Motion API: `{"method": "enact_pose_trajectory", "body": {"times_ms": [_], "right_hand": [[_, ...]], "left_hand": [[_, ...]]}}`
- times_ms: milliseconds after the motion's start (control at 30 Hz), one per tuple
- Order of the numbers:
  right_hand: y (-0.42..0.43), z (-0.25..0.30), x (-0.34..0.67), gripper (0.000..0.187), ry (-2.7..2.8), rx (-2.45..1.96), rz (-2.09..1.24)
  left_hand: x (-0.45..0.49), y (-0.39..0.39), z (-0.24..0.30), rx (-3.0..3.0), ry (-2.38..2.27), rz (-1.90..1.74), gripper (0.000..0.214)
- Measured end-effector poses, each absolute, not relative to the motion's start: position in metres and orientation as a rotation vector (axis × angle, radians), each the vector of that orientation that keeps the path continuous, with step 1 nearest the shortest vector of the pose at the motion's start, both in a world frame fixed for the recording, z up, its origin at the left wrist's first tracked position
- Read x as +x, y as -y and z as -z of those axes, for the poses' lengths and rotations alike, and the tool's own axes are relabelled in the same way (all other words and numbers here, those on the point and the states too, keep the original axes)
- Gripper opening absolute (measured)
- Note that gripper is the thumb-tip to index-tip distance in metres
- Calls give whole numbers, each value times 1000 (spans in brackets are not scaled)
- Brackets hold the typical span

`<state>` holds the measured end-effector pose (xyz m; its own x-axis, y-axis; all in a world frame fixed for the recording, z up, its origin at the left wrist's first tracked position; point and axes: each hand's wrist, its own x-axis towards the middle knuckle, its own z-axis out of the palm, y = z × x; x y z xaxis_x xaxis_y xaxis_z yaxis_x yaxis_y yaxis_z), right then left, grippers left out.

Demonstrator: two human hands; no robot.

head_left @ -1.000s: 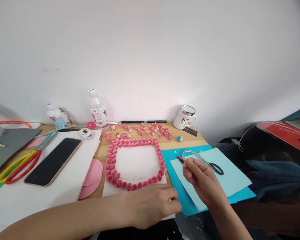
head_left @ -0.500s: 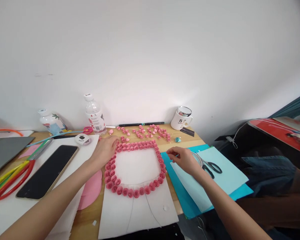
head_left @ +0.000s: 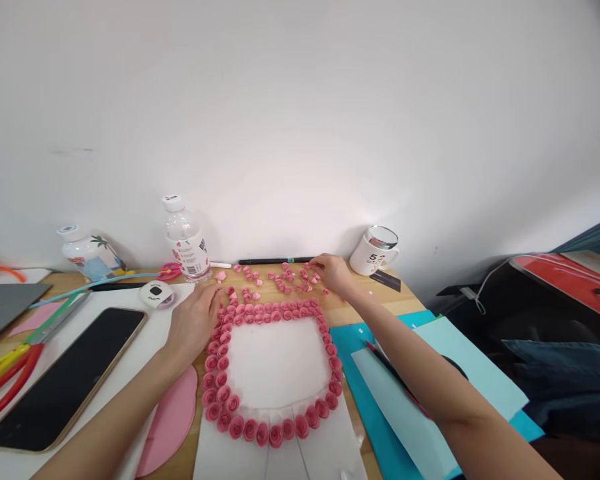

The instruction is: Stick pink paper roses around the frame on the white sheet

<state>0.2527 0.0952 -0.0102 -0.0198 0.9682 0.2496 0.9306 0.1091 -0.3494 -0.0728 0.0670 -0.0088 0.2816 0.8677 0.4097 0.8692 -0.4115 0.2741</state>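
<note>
At the bottom centre of the frame a white sheet [head_left: 275, 373] lies on the table [head_left: 337, 313], its near part bare and marked with faint lines. It looks light and probably bends easily, so it is best lifted by that bare margin, both sides supported. On it sits a ring [head_left: 275, 436] of small pink roses, doubled along the left and top; being rolled paper, they would likely crush or come loose if pressed from above.

Pink paper [head_left: 173, 420] lies flat at the lower left, partly under the left forearm, with the phone [head_left: 70, 380] farther left.

Left of centre, the left hand [head_left: 195, 327] rests at the ring's upper left corner, fingers bent and close together; whether they pinch a rose cannot be told.

Beyond the ring, in the middle of the frame, loose roses [head_left: 286, 277] are scattered across the table. Each should be nearly weightless, springy and apt to roll or uncurl; a soft pinch low on the sides, near the base, seems safest. The right hand [head_left: 333, 275] reaches their right end, fingers curled with tips near one another, any hold unclear.

Farthest back, a pen [head_left: 265, 261] lies along the wall.
</note>
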Motion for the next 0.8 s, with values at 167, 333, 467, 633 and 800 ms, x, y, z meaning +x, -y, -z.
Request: {"method": "enact_pose_trajectory", "body": {"times_ms": [167, 333, 467, 633, 800], "right_hand": [[-127, 15, 276, 30, 1973, -1953, -137], [-139, 21, 284, 27, 2148, -1897, -206], [-138, 22, 279, 28, 2272, -1864, -219], [-138, 22, 270, 27, 2335, -1893, -174], [-140, 23, 262, 20, 2334, -1933, -149]], "left_hand": [[-78, -71, 20, -2464, 1635, 972, 35], [-78, -71, 28, -2467, 1604, 987, 34], [-77, -71, 31, -2449, 1559, 1023, 33], [-78, -72, 34, -2451, 1499, 1053, 31], [-73, -67, 26, -2542, 1325, 1174, 25]]}}
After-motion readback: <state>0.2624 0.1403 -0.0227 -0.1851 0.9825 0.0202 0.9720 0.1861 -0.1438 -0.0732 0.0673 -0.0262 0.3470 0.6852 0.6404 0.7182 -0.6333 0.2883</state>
